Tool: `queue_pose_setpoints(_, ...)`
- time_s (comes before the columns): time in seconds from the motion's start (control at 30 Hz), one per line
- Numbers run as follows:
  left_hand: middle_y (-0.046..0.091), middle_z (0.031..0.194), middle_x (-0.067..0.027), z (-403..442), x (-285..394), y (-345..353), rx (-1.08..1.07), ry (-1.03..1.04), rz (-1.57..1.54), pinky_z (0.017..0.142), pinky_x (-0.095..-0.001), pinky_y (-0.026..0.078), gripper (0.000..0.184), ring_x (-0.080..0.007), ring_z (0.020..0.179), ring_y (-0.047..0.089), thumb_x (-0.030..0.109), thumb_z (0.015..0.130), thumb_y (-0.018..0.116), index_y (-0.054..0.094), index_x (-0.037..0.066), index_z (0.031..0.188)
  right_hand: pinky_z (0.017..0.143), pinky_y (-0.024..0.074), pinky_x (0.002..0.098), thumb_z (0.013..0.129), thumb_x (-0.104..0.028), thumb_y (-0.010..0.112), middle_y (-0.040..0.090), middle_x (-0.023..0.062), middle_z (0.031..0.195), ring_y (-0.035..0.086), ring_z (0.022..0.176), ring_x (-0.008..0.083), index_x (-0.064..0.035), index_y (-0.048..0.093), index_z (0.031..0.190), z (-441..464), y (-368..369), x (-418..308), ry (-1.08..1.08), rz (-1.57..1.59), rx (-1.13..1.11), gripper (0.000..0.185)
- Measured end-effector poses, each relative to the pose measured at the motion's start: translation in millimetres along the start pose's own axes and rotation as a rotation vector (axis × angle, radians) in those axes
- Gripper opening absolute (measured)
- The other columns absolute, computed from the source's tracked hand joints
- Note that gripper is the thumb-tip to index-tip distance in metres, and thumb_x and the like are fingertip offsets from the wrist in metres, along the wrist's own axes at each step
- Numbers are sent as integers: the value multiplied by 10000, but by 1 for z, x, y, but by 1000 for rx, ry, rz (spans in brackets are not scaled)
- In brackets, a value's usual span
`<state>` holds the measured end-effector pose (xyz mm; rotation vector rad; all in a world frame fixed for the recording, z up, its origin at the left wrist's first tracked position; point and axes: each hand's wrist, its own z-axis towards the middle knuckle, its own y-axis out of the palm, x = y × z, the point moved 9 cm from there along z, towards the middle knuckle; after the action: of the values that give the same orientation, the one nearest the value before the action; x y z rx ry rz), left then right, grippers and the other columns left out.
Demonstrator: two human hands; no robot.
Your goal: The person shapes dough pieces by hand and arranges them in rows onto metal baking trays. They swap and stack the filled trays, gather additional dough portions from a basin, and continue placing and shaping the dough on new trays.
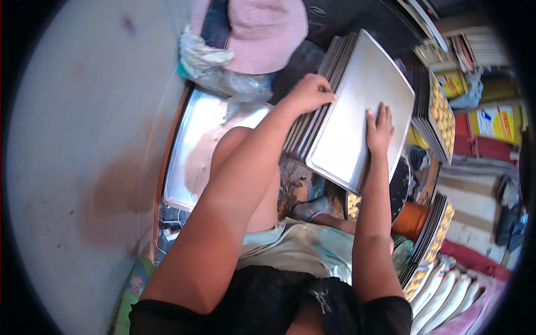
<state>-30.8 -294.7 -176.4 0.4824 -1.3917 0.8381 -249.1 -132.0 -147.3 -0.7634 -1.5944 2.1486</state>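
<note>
A stack of metal trays [363, 111] stands in front of me, tilted, with the bare, shiny face of the outermost tray towards the right. My left hand [312, 94] grips the upper left side of the stack, its fingers bent over a tray edge. Flat against the shiny face lies my right hand [381, 129], fingers spread. The edges of several more trays show behind the front one, under my left hand.
Another shiny tray [195, 139] lies at the left by my knee. Trays of small yellow pieces [442, 114] are stacked at the right, with more [430, 240] lower down. A pink cloth item [268, 33] is at the top. An orange container [411, 219] stands right of my forearm.
</note>
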Motion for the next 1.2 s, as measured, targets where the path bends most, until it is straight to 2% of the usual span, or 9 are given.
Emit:
queue_pose_setpoints(0.27, 488, 1360, -228, -64, 89, -30, 136, 253, 333, 1061, -437, 366, 404, -376, 1290, 441, 269, 838, 721, 643, 51, 1169, 1164, 218, 409, 946, -370, 598, 276, 197, 1555, 245, 1449, 309, -54, 250, 1526, -27, -60, 37, 152, 1028, 165, 746)
queue_pose_setpoints(0.37, 509, 1335, -180, -157, 125, -18, -316, -96, 710, 1055, -453, 359, 399, -402, 1238, 476, 342, 822, 718, 656, 58, 1096, 1092, 335, 385, 907, -268, 679, 345, 184, 1506, 402, 1318, 288, -35, 287, 1504, -58, -89, 125, 265, 1078, 392, 751)
queue_pose_setpoints(0.43, 499, 1358, -154, -243, 99, 9, -610, 133, 1029, 1080, -639, 209, 445, -382, 1278, 455, 366, 812, 673, 650, 78, 1151, 1019, 410, 374, 890, -294, 696, 407, 171, 1450, 486, 1219, 251, -43, 357, 1469, -86, -95, 188, 431, 1065, 411, 716)
queue_pose_setpoints(0.6, 628, 1138, -155, -328, 100, 37, -665, 276, 1143, 1087, -573, 258, 340, -325, 1216, 506, 162, 850, 653, 617, 66, 1174, 873, 455, 348, 891, -409, 648, 607, 80, 1195, 571, 1024, 199, -99, 475, 1406, -168, -18, 329, 751, 847, -124, 626)
queue_pose_setpoints(0.7, 625, 1049, -134, -270, 66, -33, -108, -144, 723, 1062, -541, 281, 190, -327, 1093, 550, 37, 827, 547, 621, 35, 1002, 934, 468, 370, 835, -464, 691, 613, 162, 1257, 605, 1100, 280, -60, 502, 1393, -220, 51, 351, 729, 548, -505, 714)
queue_pose_setpoints(0.73, 618, 1003, -133, -228, 114, -27, -53, -6, 1109, 1025, -522, 319, 158, -333, 1029, 564, 34, 829, 546, 616, 36, 970, 960, 458, 373, 796, -487, 718, 592, 191, 1290, 588, 1143, 304, -53, 507, 1390, -235, 82, 343, 677, 570, -608, 765)
queue_pose_setpoints(0.8, 603, 944, -147, -182, 172, 10, -92, 275, 1336, 928, -488, 384, 158, -349, 984, 563, 100, 833, 596, 612, 34, 976, 987, 448, 377, 697, -527, 785, 565, 243, 1319, 571, 1184, 333, -49, 513, 1386, -264, 131, 310, 539, 602, -772, 882)
queue_pose_setpoints(0.97, 628, 965, -169, -190, 205, 196, -1254, 214, 846, 862, -431, 454, 351, -364, 939, 596, 277, 839, 676, 643, 48, 1103, 872, 531, 430, 683, -245, 805, 678, 197, 1102, 659, 1033, 348, -60, 495, 1341, -308, 165, 257, 374, 132, -807, 751)
queue_pose_setpoints(1.2, 678, 1036, -102, -51, 180, 466, -1541, 176, 393, 870, -342, 481, 388, -199, 976, 616, 337, 919, 651, 645, 8, 1125, 772, 556, 436, 809, -220, 686, 683, 189, 1074, 674, 960, 334, -58, 565, 1253, -325, 141, 260, 12, 244, -973, 488)
